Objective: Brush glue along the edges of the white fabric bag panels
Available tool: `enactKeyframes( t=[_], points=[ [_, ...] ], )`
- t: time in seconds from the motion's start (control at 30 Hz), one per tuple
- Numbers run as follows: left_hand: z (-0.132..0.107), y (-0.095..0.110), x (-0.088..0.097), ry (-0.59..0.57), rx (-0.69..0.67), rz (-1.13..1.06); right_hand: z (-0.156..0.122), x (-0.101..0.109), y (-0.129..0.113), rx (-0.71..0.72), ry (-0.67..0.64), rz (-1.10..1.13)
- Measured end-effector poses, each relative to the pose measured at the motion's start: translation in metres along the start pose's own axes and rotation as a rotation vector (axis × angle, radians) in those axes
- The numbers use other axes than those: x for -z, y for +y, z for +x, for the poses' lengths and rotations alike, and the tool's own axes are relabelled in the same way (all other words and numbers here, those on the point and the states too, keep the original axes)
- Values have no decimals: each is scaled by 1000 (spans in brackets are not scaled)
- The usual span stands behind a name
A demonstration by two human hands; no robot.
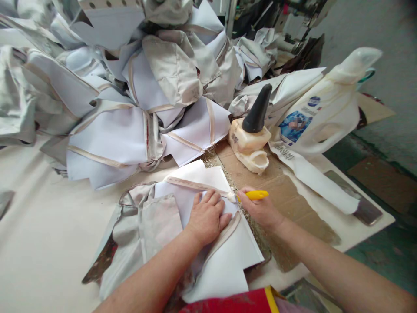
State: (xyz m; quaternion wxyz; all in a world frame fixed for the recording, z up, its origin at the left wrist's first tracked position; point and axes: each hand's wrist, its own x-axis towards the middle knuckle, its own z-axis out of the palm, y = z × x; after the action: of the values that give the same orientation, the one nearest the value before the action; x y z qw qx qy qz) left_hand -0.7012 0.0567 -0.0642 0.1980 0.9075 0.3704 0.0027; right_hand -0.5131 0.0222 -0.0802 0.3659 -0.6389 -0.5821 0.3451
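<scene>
- We judge the nearest risk to be the white panel (224,265) sliding: only the left hand (206,217) weighs on it, and a hard push from the yellow-handled brush (257,195) could turn it or lift its edge.
- If the pale tip is wet, which we cannot confirm, a slip could smear the panel or touch the left hand, since the fingers lie just beside it.
- The bunched grey fabric (159,213) could tug the panel askew if a forearm drags across it.
- A wide swing of the right hand (260,211) might knock the black-capped bottle (250,130), which stands near it on the cardboard (289,217).
- We see the panel flat under the left hand and to the left of the right hand, its right edge overlapping the cardboard. The upper tan strip (192,184) runs just beyond the left fingertips; the lower tan strip (224,234) curves below that hand.
- The left hand is spread palm down and grips nothing; the right is closed around the brush, its tip meeting the panel near the upper strip's end.
</scene>
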Motion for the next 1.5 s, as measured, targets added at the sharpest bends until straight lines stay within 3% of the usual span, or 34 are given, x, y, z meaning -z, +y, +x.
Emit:
enactKeyframes(
  t=[0.2, 0.3, 0.43, 0.67, 0.77, 0.93, 1.17, 1.33, 1.5],
  points=[
    [-1, 2, 3, -14, 8, -31, -31, 13, -10, -64, -65, -41],
    [-3, 4, 4, -28, 22, -73, -34, 21, -17, -164, 11, 0],
    [-5, 6, -3, -50, 58, -90, -30, 17, -16, -247, 13, 65],
    [-3, 10, -14, -56, 107, -73, -27, 3, -2, -166, 92, 85],
    [-4, 9, -15, -56, 107, -80, -47, 7, 0, -89, 11, -26],
    [-4, 10, -18, -28, 111, -72, -73, 18, -9, -107, -128, -102],
    [-2, 16, -18, -19, 136, -55, -55, 10, -14, -70, 54, -67],
    [-3, 14, -22, 2, 124, -55, -89, 7, -8, -123, -73, -86],
    [-1, 14, -22, -12, 126, -48, -123, 12, -17, -91, -94, -149]
  ],
)
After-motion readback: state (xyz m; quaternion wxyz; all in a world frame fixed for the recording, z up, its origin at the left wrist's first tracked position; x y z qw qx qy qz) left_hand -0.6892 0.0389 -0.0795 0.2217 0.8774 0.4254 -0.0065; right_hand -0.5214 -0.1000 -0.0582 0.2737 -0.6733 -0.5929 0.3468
